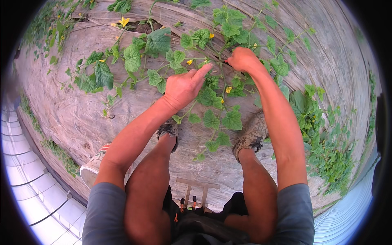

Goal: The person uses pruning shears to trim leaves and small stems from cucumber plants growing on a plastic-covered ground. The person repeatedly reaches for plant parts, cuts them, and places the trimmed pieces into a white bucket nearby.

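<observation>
A vine with lobed leaves and yellow flowers, like a cucumber plant (pixel 221 69), spreads over the ground sheet between my feet. My left hand (pixel 184 85) reaches in from the left side of the main stem, thumb and index finger stretched toward a small leaf cluster; whether the fingers grip anything is hidden. On the other side of the stem, my right hand (pixel 244 60) is curled, knuckles up. A small red object (pixel 226 61) pokes out from its fingertips, close to the stem; the rest of it is covered by the hand.
Grey-brown plastic film (pixel 137 104) covers the soil, with a torn planting hole (pixel 144 27) beyond. More vines grow at left (pixel 101 73) and right (pixel 324 147). A white bucket (pixel 92 171) stands by my left arm. Under me is a metal-framed seat (pixel 197 183). Greenhouse walls (pixel 39 190) curve behind.
</observation>
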`<state>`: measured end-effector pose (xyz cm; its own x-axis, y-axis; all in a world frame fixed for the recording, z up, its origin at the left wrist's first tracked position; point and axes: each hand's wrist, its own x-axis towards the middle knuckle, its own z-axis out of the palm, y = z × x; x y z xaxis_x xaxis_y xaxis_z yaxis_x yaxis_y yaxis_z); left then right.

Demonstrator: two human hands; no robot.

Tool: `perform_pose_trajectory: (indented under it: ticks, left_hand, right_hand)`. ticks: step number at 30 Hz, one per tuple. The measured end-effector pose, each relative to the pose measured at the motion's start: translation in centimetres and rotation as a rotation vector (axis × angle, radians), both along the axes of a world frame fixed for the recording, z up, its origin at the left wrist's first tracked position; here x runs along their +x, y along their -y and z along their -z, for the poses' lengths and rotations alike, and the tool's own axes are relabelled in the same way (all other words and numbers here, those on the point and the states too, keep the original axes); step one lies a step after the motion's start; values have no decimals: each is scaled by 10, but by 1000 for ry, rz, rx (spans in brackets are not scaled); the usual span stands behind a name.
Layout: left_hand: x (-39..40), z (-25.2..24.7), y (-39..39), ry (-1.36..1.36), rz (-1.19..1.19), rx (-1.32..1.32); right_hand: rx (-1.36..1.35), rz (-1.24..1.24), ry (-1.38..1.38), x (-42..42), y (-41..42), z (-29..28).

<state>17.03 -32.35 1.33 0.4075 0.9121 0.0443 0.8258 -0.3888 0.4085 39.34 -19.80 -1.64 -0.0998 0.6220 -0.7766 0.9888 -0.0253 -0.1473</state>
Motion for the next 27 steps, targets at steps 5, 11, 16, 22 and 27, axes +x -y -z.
perform_pose_trajectory:
  ticks: [5,11,16,22,27]
  left_hand:
    - [-2,0,0,-14,1,-8]
    - [0,-2,-2,-9,3,-6]
    - [0,-1,-3,2,2,-9]
    - [0,-2,-3,1,3,-4]
    - [0,-2,-3,3,-4,1]
  right_hand:
    - [61,-83,-32,-1,3,-2]
    - [94,-21,-45,4,8,2]
    - [118,7,-75,6,10,-1]
    - [153,27,-82,3,12,-9]
    - [221,28,-86,3,18,-11]
